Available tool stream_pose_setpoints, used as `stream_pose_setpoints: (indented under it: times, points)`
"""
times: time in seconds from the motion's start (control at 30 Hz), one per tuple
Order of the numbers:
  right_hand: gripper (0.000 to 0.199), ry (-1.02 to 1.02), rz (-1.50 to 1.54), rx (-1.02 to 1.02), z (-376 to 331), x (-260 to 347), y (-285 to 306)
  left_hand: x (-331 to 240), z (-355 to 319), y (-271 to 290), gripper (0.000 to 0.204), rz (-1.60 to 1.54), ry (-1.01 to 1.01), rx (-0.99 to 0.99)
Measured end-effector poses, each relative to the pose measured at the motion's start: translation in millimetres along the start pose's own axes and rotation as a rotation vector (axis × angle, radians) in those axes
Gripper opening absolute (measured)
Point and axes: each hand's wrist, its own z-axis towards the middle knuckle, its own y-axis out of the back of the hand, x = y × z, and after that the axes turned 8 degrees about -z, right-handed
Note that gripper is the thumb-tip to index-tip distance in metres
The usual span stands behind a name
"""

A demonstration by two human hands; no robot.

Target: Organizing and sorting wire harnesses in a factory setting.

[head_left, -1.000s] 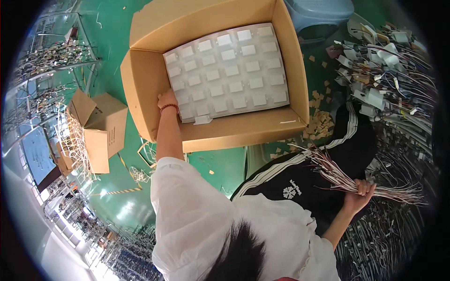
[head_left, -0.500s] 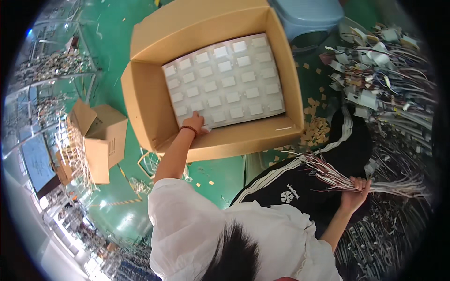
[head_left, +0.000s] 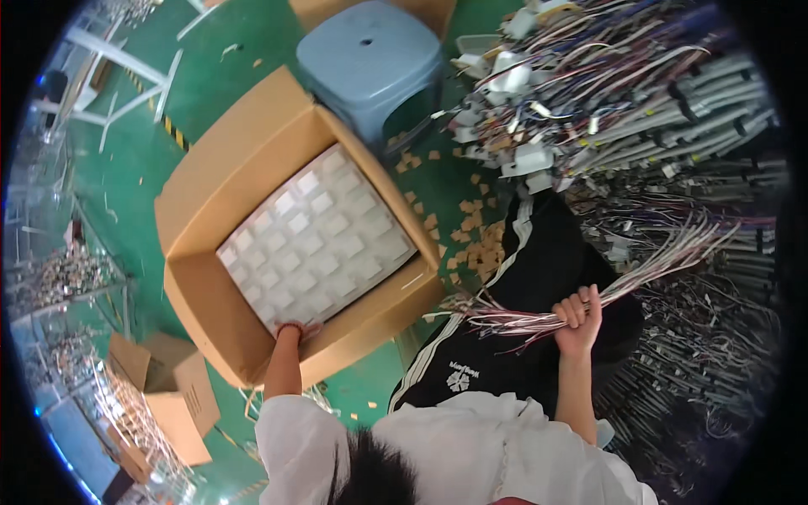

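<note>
My left arm reaches down into a large open cardboard box (head_left: 202,307). Inside lies a pale plastic tray (head_left: 313,244) with rows of raised white blocks. At the tray's near corner, close to the box wall, is my left hand (head_left: 296,326); its fingers are blurred and partly hidden, so their grip does not show. My right hand (head_left: 577,324) is closed round a wire bundle (head_left: 627,282) of white and dark red strands. Loose ends stick out on both sides of that fist, above black cloth (head_left: 539,252) with white stripes.
A blue plastic stool (head_left: 370,59) stands beyond the box. Heaps of cable harnesses (head_left: 606,109) fill the right side. Small tan pieces (head_left: 475,244) are scattered on the green floor (head_left: 227,67). A smaller open carton (head_left: 181,400) sits at left.
The view has turned, so the box appears rotated and farther left. My left hand stays at the tray's near corner. My right hand still holds the wires, now slanting up to the right.
</note>
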Motion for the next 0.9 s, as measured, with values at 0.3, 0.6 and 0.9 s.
stream_pose_setpoints:
  times: [0.3, 0.6, 0.9]
  points:
    - [0.04, 0.01, 0.044, 0.033, 1, 1, 1, -126, -57, 75, 0.077, 0.024, 0.55, 0.084]
    - [0.017, 0.024, -0.078, 0.018, 7, 1, -3, -260, -69, 120, 0.051, -1.598, -0.79, -0.132]
    - [0.015, 0.05, -0.023, 0.041, 5, 4, 7, -328, -61, 114, 0.075, -1.958, -1.125, 0.202]
